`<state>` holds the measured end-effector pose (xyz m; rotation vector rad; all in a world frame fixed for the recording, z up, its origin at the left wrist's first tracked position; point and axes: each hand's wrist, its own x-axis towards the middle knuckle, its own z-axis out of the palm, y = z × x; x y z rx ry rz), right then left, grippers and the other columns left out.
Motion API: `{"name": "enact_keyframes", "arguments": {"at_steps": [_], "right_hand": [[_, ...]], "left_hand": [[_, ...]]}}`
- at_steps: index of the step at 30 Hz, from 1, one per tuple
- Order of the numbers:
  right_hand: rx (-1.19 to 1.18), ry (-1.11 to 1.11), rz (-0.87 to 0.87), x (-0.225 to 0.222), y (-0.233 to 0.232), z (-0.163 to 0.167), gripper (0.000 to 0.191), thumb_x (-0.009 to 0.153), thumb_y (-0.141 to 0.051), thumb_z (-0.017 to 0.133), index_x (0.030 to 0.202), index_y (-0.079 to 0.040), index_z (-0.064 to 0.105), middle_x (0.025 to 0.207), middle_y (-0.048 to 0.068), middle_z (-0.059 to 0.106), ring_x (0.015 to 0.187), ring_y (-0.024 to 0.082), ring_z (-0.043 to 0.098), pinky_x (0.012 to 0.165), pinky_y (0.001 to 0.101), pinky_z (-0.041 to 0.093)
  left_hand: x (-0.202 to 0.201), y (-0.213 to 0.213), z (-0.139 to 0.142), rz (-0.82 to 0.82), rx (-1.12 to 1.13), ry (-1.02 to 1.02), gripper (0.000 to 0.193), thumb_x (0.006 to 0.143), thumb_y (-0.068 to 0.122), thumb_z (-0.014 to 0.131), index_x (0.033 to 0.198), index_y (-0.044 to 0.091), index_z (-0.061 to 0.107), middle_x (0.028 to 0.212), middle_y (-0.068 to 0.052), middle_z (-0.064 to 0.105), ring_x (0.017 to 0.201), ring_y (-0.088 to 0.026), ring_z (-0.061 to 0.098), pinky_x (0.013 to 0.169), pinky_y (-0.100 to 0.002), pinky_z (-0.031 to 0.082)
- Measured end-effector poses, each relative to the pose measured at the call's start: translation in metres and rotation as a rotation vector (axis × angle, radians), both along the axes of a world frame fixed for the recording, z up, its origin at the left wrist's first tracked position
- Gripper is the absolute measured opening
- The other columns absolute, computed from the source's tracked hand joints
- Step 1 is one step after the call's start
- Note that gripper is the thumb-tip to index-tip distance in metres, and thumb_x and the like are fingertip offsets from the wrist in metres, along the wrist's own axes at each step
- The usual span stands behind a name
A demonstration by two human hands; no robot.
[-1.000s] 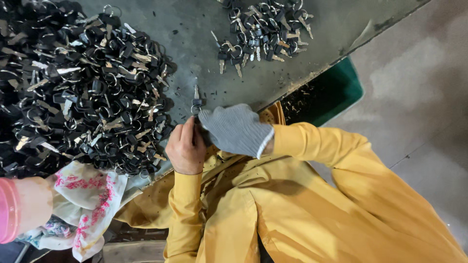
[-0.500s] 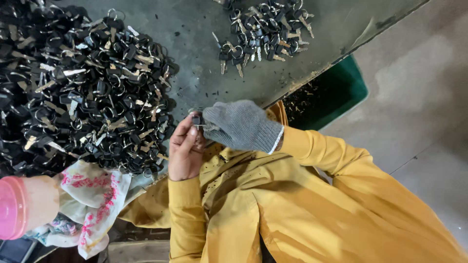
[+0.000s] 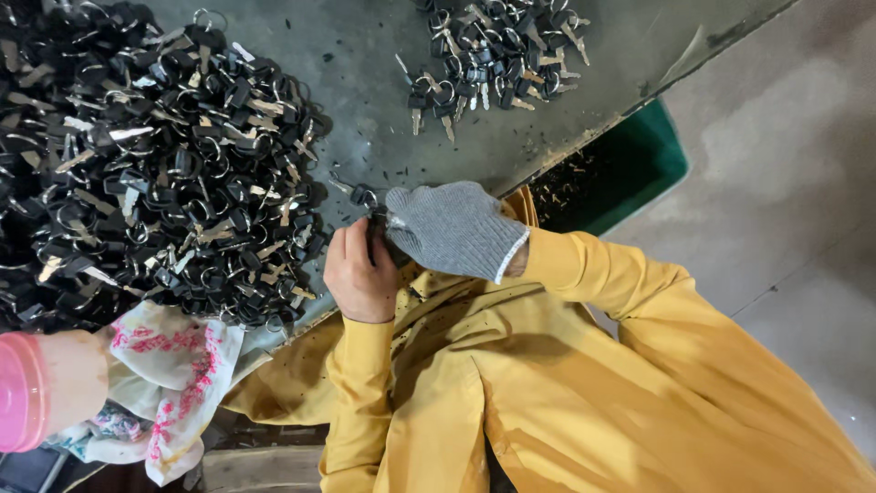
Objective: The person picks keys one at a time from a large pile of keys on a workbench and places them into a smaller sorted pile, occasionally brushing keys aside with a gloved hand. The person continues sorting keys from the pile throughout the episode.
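the bare left hand (image 3: 360, 269) and grey-gloved right hand (image 3: 453, 228) meet at the tabletop (image 3: 365, 82) edge, both pinching a small black key (image 3: 365, 195), just right of the big key heap (image 3: 137, 164).

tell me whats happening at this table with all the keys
A person in a yellow jacket works at the edge of a grey table. The bare left hand and the gloved right hand together hold a black-headed key on a ring. A big heap of keys lies to their left, a smaller pile farther across. A green bin sits below the table.
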<state>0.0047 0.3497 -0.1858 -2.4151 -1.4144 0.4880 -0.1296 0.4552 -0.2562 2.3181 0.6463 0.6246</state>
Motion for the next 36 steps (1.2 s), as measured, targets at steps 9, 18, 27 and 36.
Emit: {"name": "enact_keyframes", "arguments": {"at_steps": [9, 18, 27, 36], "right_hand": [[-0.018, 0.013, 0.052, 0.004, 0.002, 0.008, 0.028, 0.094, -0.035, 0.069, 0.102, -0.010, 0.059, 0.078, 0.013, 0.069, 0.066, 0.037, 0.071, 0.054, 0.0480, 0.054], [0.079, 0.126, -0.018, 0.007, -0.008, 0.019, 0.029, 0.090, -0.037, 0.072, 0.098, -0.012, 0.061, 0.077, 0.012, 0.070, 0.069, 0.038, 0.071, 0.055, 0.0482, 0.054], [0.388, 0.180, 0.105, 0.009, -0.008, 0.006, 0.040, 0.090, -0.029, 0.076, 0.119, -0.012, 0.055, 0.101, 0.012, 0.068, 0.077, 0.034, 0.073, 0.065, 0.0415, 0.059], [0.167, -0.058, 0.045, 0.000, -0.009, 0.011, 0.027, 0.090, -0.028, 0.070, 0.105, -0.010, 0.056, 0.084, 0.012, 0.066, 0.067, 0.035, 0.070, 0.054, 0.0460, 0.053]], "left_hand": [[0.001, 0.006, 0.010, -0.028, -0.055, -0.002, 0.016, 0.088, 0.000, 0.068, 0.103, 0.003, 0.064, 0.096, -0.017, 0.066, 0.082, -0.041, 0.065, 0.070, -0.045, 0.053], [-0.007, 0.001, 0.022, -0.041, -0.042, 0.005, 0.024, 0.091, 0.006, 0.072, 0.115, 0.004, 0.066, 0.101, -0.016, 0.068, 0.087, -0.038, 0.068, 0.075, -0.044, 0.055], [-0.023, 0.005, 0.025, 0.219, 0.108, 0.216, 0.040, 0.089, 0.012, 0.080, 0.126, 0.002, 0.068, 0.104, -0.022, 0.061, 0.091, -0.039, 0.062, 0.078, -0.047, 0.051], [0.000, 0.003, 0.009, 0.028, -0.187, -0.012, 0.032, 0.090, 0.002, 0.070, 0.123, 0.002, 0.065, 0.106, -0.015, 0.065, 0.088, -0.030, 0.068, 0.078, -0.039, 0.055]]}}
